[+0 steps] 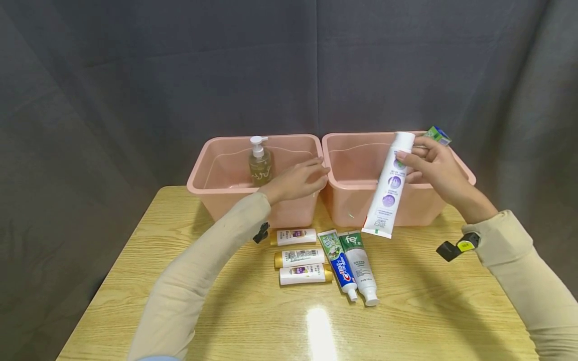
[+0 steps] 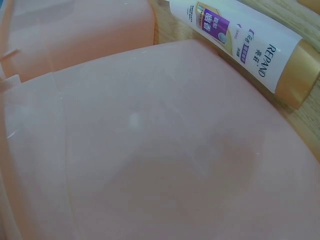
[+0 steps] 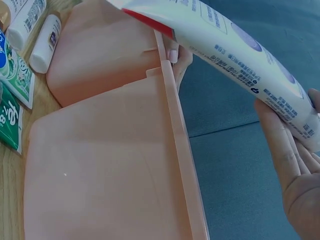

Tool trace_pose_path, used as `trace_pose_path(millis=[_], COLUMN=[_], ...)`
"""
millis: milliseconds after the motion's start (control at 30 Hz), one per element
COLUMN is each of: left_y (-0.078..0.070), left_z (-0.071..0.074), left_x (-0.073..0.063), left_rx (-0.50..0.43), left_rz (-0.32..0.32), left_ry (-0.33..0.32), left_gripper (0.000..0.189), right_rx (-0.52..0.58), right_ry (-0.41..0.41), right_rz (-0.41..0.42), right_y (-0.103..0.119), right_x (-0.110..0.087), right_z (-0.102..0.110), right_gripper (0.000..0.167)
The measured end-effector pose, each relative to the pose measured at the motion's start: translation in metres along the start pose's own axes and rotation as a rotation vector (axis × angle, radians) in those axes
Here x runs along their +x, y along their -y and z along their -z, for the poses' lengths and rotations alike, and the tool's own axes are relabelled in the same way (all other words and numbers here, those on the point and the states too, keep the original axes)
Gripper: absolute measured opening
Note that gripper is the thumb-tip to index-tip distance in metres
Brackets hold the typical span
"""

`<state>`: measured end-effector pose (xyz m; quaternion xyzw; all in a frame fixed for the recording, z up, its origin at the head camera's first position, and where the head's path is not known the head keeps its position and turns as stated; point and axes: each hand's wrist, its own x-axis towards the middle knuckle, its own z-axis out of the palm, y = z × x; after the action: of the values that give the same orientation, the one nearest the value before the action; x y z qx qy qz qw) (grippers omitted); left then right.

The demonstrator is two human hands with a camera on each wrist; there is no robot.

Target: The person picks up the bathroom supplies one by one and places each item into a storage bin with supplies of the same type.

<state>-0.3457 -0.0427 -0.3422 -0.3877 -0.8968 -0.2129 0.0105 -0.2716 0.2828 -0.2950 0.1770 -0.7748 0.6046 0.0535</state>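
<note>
My right hand (image 1: 435,163) pinches a white toothpaste tube (image 1: 387,193) near its cap end, thumb in front and fingers behind. The tube slants, cap up, overlapping the front rim of the right pink bin (image 1: 361,205) in the head view; its crimped end points down. In the right wrist view the tube (image 3: 235,55) crosses above the bin wall. My left hand (image 1: 300,179) is at the right side of the left pink bin (image 1: 262,213), its fingers relaxed and fingertips right by the adjoining rims. No tube is in it.
A pump bottle (image 1: 260,163) stands in the left bin. A green package (image 1: 437,134) pokes out at the right bin's back corner. On the wooden table (image 1: 406,321) lie three white-and-gold tubes (image 1: 298,257), a blue-green toothpaste tube (image 1: 338,263) and a green-and-white one (image 1: 361,265).
</note>
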Motion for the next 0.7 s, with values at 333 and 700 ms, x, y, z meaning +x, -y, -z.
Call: trace_pose_path(millis=[333, 700], left_y=[-0.002, -0.002], left_z=[0.000, -0.001], left_x=[-0.001, -0.001], left_rx=[-0.004, -0.002], left_rz=[0.000, 0.002], left_ry=[0.004, 0.005], left_gripper=[0.047, 0.047], right_rx=[0.123, 0.384], right_ry=[-0.016, -0.047], right_rz=[0.000, 0.133], right_y=[0.003, -0.002], right_x=[0.005, 0.014], right_z=[-0.003, -0.005], right_gripper=[0.030, 0.023])
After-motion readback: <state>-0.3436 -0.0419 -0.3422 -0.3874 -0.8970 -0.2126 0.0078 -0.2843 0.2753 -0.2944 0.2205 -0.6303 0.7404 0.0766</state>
